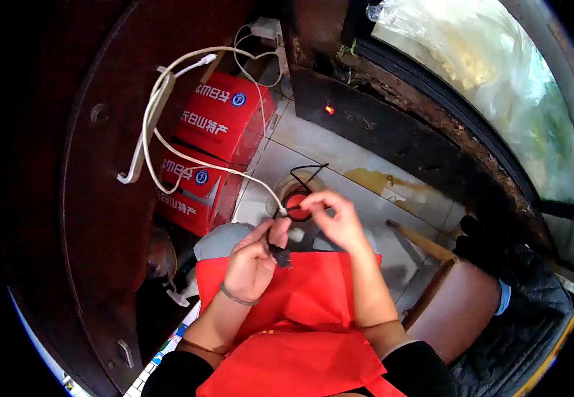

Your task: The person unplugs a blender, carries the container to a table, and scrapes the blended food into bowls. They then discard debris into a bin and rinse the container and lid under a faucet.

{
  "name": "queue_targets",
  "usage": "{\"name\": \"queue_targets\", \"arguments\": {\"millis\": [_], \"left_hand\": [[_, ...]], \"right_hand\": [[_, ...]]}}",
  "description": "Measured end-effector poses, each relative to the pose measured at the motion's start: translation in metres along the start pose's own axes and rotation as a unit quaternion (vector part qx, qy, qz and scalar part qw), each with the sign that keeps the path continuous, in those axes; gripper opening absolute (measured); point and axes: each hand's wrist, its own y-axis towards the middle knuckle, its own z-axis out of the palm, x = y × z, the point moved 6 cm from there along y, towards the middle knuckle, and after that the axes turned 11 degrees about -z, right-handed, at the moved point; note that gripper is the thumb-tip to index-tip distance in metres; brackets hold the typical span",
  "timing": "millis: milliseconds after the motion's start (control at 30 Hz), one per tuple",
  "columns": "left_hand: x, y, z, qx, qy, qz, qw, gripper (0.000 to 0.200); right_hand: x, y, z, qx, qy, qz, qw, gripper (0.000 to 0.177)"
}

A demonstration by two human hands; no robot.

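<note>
Above the red apron [320, 284], my left hand [250, 261] is curled round a small black piece [279, 255], with a thin black strand near its fingers. My right hand [336, 221] pinches a black cable [293, 209] between thumb and fingertips, just right of my left fingers. A white cable [214, 165] comes in from the upper left and ends at the black cable between my hands. More black cable [310, 171] loops beyond them, over a round container with something red [298, 198] in it. How the two cables meet is too small to tell.
Red boxes [214, 119] with white lettering are stacked at the left beside a dark panel [102, 198] with a white handle. A power strip [267, 30] lies at the top. A wooden stool [452, 304] and dark quilted cloth [518, 317] are at the right, near a plastic-covered window [485, 73].
</note>
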Motion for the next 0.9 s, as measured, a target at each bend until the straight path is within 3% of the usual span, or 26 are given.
{"name": "queue_targets", "arguments": {"millis": [67, 100, 233, 333, 400, 433, 533, 633, 733, 767, 800, 833, 867, 900], "left_hand": [[0.002, -0.001, 0.012, 0.034, -0.007, -0.043, 0.998, 0.044], [0.003, -0.002, 0.012, -0.016, -0.001, -0.054, 0.998, 0.045], [0.001, 0.008, 0.015, 0.0, 0.064, 0.016, 0.998, 0.045], [0.003, 0.016, 0.022, 0.032, 0.047, -0.034, 0.998, 0.043], [0.013, 0.018, 0.032, 0.065, 0.025, -0.167, 0.983, 0.045], [0.01, 0.022, 0.037, 0.039, 0.061, -0.172, 0.982, 0.049], [-0.006, 0.023, 0.053, 0.025, 0.15, -0.136, 0.979, 0.048], [-0.007, 0.023, 0.071, 0.063, 0.148, -0.104, 0.981, 0.049], [-0.005, 0.019, 0.095, 0.102, 0.12, -0.091, 0.983, 0.048], [-0.011, 0.016, 0.107, 0.072, 0.194, -0.07, 0.976, 0.048], [-0.013, 0.013, 0.117, 0.04, 0.265, -0.048, 0.962, 0.048], [-0.024, 0.012, 0.129, 0.04, 0.429, 0.054, 0.901, 0.049], [-0.031, 0.003, 0.142, 0.033, 0.557, -0.011, 0.83, 0.045], [-0.044, -0.002, 0.161, -0.001, 0.673, 0.069, 0.737, 0.043]], "right_hand": [[0.02, -0.006, 0.019, 0.002, 0.017, -0.026, 1.0, 0.029], [0.028, -0.006, 0.022, -0.011, 0.049, -0.036, 0.998, 0.034], [0.039, -0.002, 0.023, -0.003, 0.056, -0.1, 0.993, 0.033], [0.041, -0.002, 0.022, 0.018, 0.073, -0.103, 0.992, 0.029], [0.04, -0.005, 0.013, -0.012, 0.015, -0.089, 0.996, 0.028], [0.039, -0.005, 0.008, -0.04, 0.027, -0.081, 0.996, 0.028], [0.03, -0.013, -0.007, -0.029, 0.055, -0.014, 0.998, 0.023], [0.044, -0.015, -0.022, 0.046, -0.004, 0.027, 0.999, 0.02], [0.06, -0.013, -0.041, 0.048, -0.022, 0.038, 0.998, 0.021], [0.067, -0.01, -0.05, 0.046, -0.012, 0.039, 0.998, 0.021], [0.077, -0.012, -0.065, 0.012, -0.053, 0.043, 0.998, 0.019], [0.088, -0.01, -0.076, 0.007, -0.121, 0.031, 0.992, 0.018], [0.099, -0.009, -0.086, 0.001, -0.183, 0.02, 0.983, 0.017], [0.107, -0.015, -0.092, 0.051, -0.272, 0.057, 0.959, 0.016]]}}
